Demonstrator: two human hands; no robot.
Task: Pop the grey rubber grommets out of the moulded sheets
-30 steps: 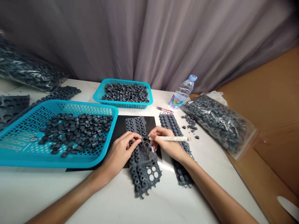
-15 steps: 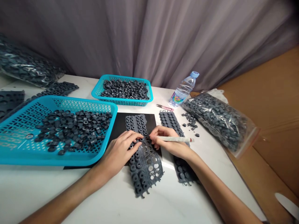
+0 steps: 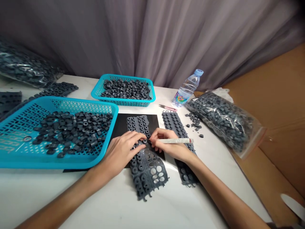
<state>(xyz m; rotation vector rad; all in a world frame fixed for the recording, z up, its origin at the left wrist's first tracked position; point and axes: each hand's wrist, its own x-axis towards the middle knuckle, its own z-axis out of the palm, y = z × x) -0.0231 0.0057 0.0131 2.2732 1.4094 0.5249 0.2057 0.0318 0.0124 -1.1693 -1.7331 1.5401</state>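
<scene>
A dark grey rubber sheet (image 3: 140,165) with rows of small rings lies in front of me, partly on a black mat (image 3: 152,119). Its lower right part shows open round holes. My left hand (image 3: 126,146) lies on the sheet, index finger and thumb closed around a ring near its middle. In my right hand (image 3: 168,143), a white pen-like tool (image 3: 175,141) is gripped like a pencil. Its front end is hidden by the fingers, which touch the sheet close to the left fingertips. A second ringed sheet (image 3: 172,122) lies beneath and beyond the right hand.
At left stands a large blue basket (image 3: 109,140) of loose grey rings; a smaller blue basket (image 3: 95,93) of them sits behind. Small snips (image 3: 168,108), a water bottle (image 3: 187,89), loose pieces (image 3: 194,121) and a filled plastic bag (image 3: 221,124) are at right.
My right hand has shifted slightly left with the pen-like tool, closer to the left fingertips. The whole view has moved a little. Both hands keep their grip.
</scene>
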